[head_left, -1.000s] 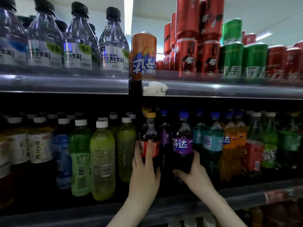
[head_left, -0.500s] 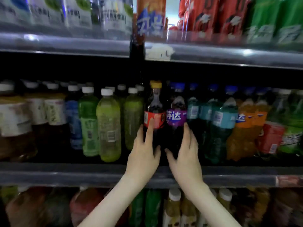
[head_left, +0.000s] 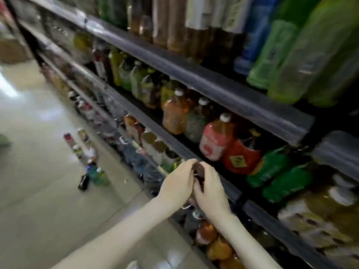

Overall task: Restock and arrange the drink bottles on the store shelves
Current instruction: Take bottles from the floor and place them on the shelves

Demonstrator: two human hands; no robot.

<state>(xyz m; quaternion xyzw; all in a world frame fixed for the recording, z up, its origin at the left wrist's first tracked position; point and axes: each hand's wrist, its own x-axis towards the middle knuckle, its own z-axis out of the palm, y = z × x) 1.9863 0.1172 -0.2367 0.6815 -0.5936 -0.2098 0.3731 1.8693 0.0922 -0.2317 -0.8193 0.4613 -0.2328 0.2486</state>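
The view is blurred and tilted along the aisle. My left hand [head_left: 177, 184] and my right hand [head_left: 212, 190] are pressed together in front of a lower shelf edge [head_left: 229, 188], fingers curled round a small dark bottle [head_left: 199, 170] held between them. Only a dark rounded part of it shows; the rest is hidden by my fingers. Behind my hands, orange and pink-labelled tea bottles [head_left: 213, 140] and green soda bottles [head_left: 272, 167] fill the shelf. Large green bottles [head_left: 303, 61] stand on the shelf above.
Several loose bottles [head_left: 85, 158] stand on the pale floor [head_left: 38, 191] to the left, one dark one [head_left: 83, 182] nearest me. Shelf rails [head_left: 223, 88] run away to the upper left. A brown box [head_left: 11, 51] sits at the far end.
The view has swung down and to the left. Both hands left the cola and purple soda bottles on the middle shelf and came together lower down, holding a dark bottle.
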